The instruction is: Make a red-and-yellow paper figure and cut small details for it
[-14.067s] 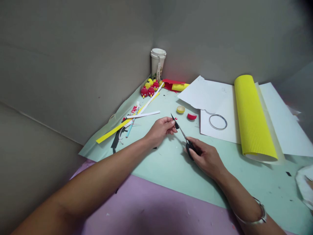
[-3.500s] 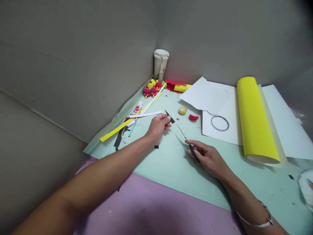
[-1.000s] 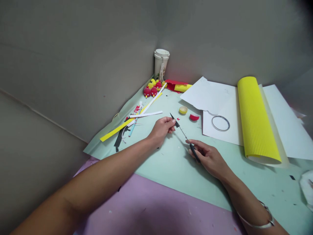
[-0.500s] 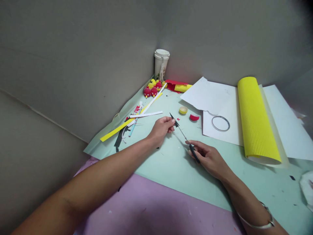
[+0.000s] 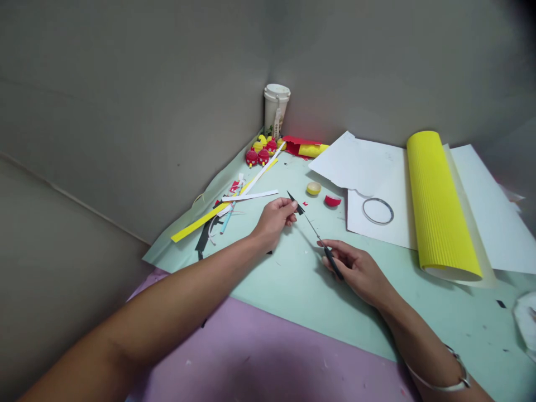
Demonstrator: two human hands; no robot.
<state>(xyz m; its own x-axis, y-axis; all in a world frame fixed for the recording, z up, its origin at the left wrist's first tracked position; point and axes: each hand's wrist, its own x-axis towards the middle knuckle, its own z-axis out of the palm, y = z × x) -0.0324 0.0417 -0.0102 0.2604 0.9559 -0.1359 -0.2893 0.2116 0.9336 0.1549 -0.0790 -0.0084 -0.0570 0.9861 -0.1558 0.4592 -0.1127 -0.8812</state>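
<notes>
My left hand (image 5: 276, 222) pinches a small pointed black piece (image 5: 300, 209) between thumb and fingertips, above the pale green sheet (image 5: 285, 290). My right hand (image 5: 355, 271) is closed on the black handle of the scissors (image 5: 330, 260). Their thin metal blades point up and left, with the tips at the lower edge of the black piece. Beyond my hands sit a yellow half-ball (image 5: 314, 188) and a red half-ball (image 5: 333, 200), beside a tiny red scrap.
Yellow corrugated roll (image 5: 441, 206) and white sheets (image 5: 372, 162) lie at the right, with a grey ring (image 5: 378, 211) on them. White cup (image 5: 276, 109) and red and yellow balls (image 5: 263, 156) stand at the back. Paper strips (image 5: 201, 223) lie at the left.
My left hand has shifted slightly left with the black piece, whose tip now points a little further left. The scissors and my right hand look almost the same.
</notes>
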